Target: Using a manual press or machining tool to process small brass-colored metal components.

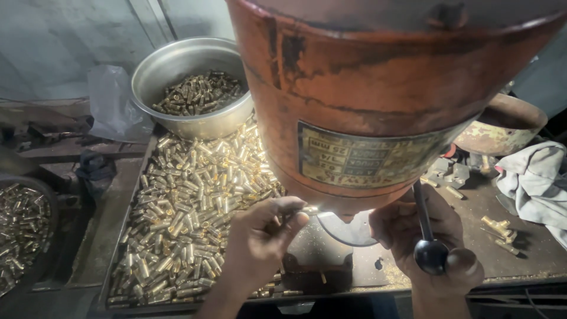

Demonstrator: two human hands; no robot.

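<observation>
Here, left hand (260, 227) pinches small brass piece (308, 209) under orange machine housing (378, 100), feeding it in. Right hand (425, 236) grips black-knobbed lever (430, 253) right of housing. Tray of brass pieces (189, 201) left, within reach.

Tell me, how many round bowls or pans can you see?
3. A steel bowl of brass pieces sits at the top left, a dark pan of brass pieces at the left edge, and a rusty bowl at the right. The big orange machine may hide others.
</observation>
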